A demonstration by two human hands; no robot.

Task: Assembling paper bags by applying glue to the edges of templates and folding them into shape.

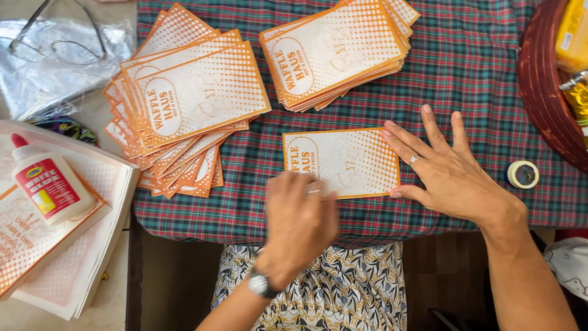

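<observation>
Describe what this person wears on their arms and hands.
Both forearms are bare, with no sleeves in view. The left hand has a wristwatch with a round, light face and a dark band at the wrist. The right hand wears a thin, silver-coloured ring on one finger. No gloves or bracelets show. The left hand is motion-blurred, so any ring there cannot be told.

We see bright, even daylight and soft shadows; only the left hand (pixel 298 224) is motion-blurred, the rest sharp.
</observation>
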